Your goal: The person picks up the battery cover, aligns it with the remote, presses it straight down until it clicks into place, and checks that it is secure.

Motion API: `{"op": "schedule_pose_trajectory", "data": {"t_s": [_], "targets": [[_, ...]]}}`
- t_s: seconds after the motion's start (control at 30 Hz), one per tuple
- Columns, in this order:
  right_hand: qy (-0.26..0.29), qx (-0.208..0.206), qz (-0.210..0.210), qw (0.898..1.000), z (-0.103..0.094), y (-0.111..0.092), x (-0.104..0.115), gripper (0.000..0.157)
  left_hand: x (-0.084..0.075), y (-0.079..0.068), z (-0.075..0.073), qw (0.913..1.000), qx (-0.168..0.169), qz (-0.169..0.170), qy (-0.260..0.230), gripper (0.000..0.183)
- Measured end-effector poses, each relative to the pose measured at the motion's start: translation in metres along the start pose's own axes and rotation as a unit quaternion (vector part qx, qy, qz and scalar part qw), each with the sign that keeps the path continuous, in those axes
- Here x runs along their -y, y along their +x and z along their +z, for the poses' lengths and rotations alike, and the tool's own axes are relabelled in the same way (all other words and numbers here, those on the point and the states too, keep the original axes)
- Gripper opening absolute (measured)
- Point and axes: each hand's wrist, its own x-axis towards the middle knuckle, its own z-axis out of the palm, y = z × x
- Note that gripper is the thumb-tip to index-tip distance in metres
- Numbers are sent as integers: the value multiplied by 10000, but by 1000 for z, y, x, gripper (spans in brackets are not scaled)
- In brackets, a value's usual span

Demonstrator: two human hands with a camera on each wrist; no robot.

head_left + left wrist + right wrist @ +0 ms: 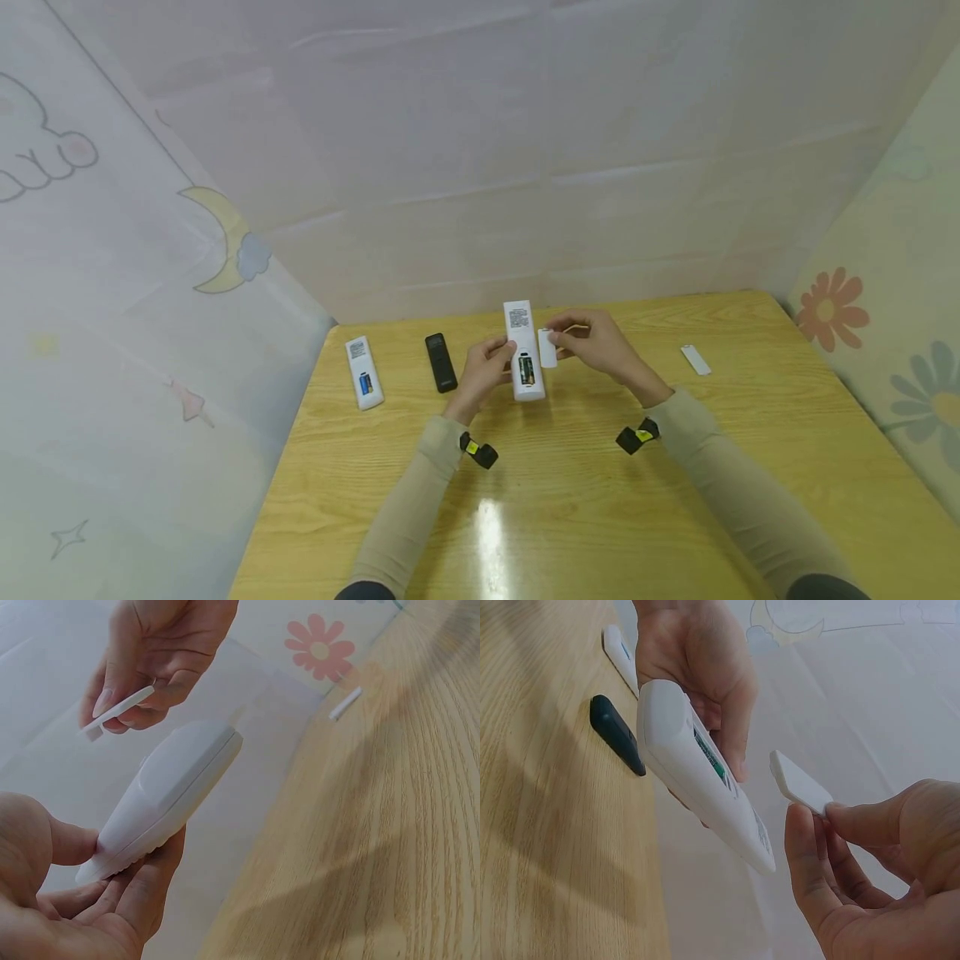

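Observation:
A white remote control [524, 333] is held up over the table, its back facing me in the head view. Its battery bay lies uncovered, and batteries [527, 370] with dark and green casings sit inside. My left hand [482, 372] grips it from the left side, thumb along its edge and fingers beneath, as the left wrist view shows. Just to the right, my right hand [596, 340] pinches a white battery cover [547, 348] between thumb and fingers. The right wrist view shows a gap between this cover [801, 780] and the remote [697, 765].
On the left of the wooden table [570, 517] lies another white remote [363, 372] with a blue battery exposed. A black remote [441, 363] lies between it and my left hand. Far right rests a second white cover [696, 360]. Cloth-like walls stand behind and at both sides.

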Motion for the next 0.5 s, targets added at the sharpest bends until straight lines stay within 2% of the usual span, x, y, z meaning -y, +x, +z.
{"op": "schedule_pose_trajectory", "data": {"t_s": [0.5], "targets": [[-89,88,14,9999,5,0,0,29,1,0,5,10000,61,-17,-59,55]]}}
